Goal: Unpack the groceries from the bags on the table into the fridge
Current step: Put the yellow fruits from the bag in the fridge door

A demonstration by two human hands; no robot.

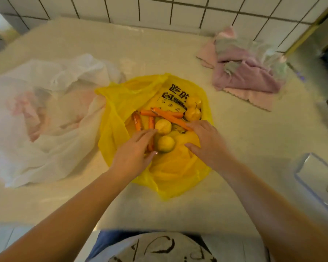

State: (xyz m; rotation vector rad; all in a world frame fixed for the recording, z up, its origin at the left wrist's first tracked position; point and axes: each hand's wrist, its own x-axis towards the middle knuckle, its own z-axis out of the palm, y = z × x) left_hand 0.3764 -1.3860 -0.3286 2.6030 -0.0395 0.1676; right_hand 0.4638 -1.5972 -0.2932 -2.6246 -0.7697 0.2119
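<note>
Both my hands are down in the open mouth of the yellow bag (121, 103), which lies spread flat on the pale table (140, 50). My left hand (133, 155) reaches in with its fingers nearly straight and close together, their tips lying over a carrot (151, 125) and touching the edge of a round yellow fruit (163, 126); the thumb points out toward a second, greenish-yellow fruit (165, 144) just beside it. I cannot tell whether that hand has closed on anything, though the fingers look loose rather than curled. My right hand (205, 140) rests palm down on the bag's plastic, fingers relaxed, their tips at the near end of a long carrot (170, 117) that runs away from them on a slant; its thumb presses the plastic just right of the greenish fruit. Beyond my fingertips more carrots (148, 112) lie crossed in the bag, and past my right hand sit two further yellow fruits (193, 113), one behind the other. Left of my left hand a white plastic bag (51, 103) slumps on the table, something pinkish showing through it. Well beyond my right hand lies a crumpled pink cloth (246, 74) near the tiled wall (178, 10), and a clear container (314, 178) sits at the right edge.
</note>
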